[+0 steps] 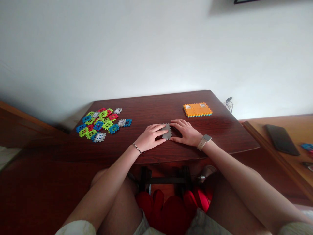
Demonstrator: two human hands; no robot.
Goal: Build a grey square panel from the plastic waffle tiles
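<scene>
A grey interlocking building tile (167, 133) with toothed edges lies near the front middle of the table. From the left, my left hand (151, 136) has its fingers over the tile and its thumb at the near edge. My right hand (185, 131) holds the tile's right edge between fingers and thumb. Part of the tile is hidden under my left fingers. To the left spreads a loose pile of toothed tiles (107, 123) in green, blue, red and grey, several with window openings. On the right sits a flat stack of joined orange tiles (197, 110), with blue showing underneath.
The dark wooden table (151, 107) stands against a white wall (146, 49). A black cable (229, 103) hangs beyond its right edge. Further right, a dark flat device (282, 139) rests on a wooden surface. Red cushion-like objects (171, 212) are between my legs.
</scene>
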